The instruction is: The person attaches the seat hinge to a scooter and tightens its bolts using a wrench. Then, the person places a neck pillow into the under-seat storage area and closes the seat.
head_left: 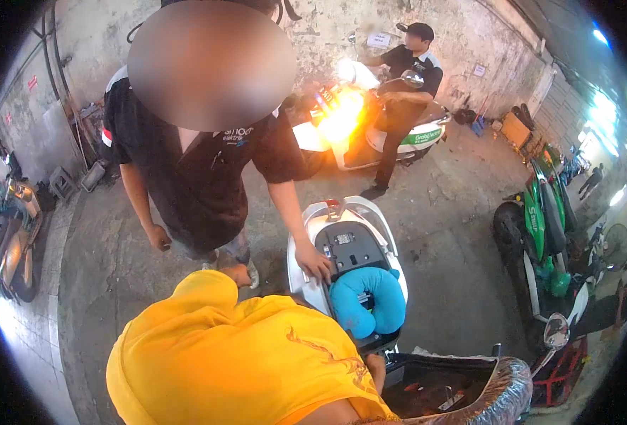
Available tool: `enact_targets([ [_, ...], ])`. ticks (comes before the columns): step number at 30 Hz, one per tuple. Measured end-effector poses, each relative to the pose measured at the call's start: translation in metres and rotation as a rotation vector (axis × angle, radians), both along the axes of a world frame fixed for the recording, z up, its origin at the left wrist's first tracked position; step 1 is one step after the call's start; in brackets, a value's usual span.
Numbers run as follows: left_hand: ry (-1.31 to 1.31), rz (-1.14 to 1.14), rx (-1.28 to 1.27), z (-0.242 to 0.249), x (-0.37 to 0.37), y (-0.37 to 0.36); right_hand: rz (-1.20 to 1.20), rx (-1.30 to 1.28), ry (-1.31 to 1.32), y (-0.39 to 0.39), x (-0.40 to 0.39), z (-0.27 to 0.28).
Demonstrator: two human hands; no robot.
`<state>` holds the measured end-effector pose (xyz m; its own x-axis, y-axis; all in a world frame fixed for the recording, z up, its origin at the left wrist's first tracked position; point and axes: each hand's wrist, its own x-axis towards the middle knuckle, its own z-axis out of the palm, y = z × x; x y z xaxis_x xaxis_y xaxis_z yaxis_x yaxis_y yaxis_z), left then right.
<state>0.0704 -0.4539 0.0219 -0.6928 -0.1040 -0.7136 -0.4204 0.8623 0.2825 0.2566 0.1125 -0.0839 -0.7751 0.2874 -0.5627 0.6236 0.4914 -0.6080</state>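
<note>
Over the yellow shirt's left edge, my left hand (pixel 237 275) shows in part, near the standing person's legs; its fingers are too hidden to read. My right hand (pixel 376 370) is partly visible beside the yellow shirt at the near end of the white scooter's (pixel 297 273) black open compartment (pixel 343 244); its fingertips are hidden. A blue U-shaped cushion (pixel 347 290) lies on that compartment. Another person's hand (pixel 313 261) rests at the compartment's left edge, just above the cushion.
A person in a black shirt (pixel 193 177) stands across from me. Another person (pixel 416 67) sits on a scooter (pixel 423 133) by the wall. Green motorbikes (pixel 537 219) stand right. An open seat with a plastic-wrapped rim (pixel 515 389) and a mirror (pixel 556 331) are lower right.
</note>
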Motion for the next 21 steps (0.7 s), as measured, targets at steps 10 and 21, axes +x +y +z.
enact_targets([
  [10, 0.141, -0.434, 0.122, 0.001, -0.015, -0.001, -0.240, -0.161, -0.028, 0.035, 0.007, -0.092],
  [21, 0.196, -0.286, 0.198, 0.053, -0.123, 0.042, -0.098, 0.105, -0.037, 0.009, -0.013, -0.066],
])
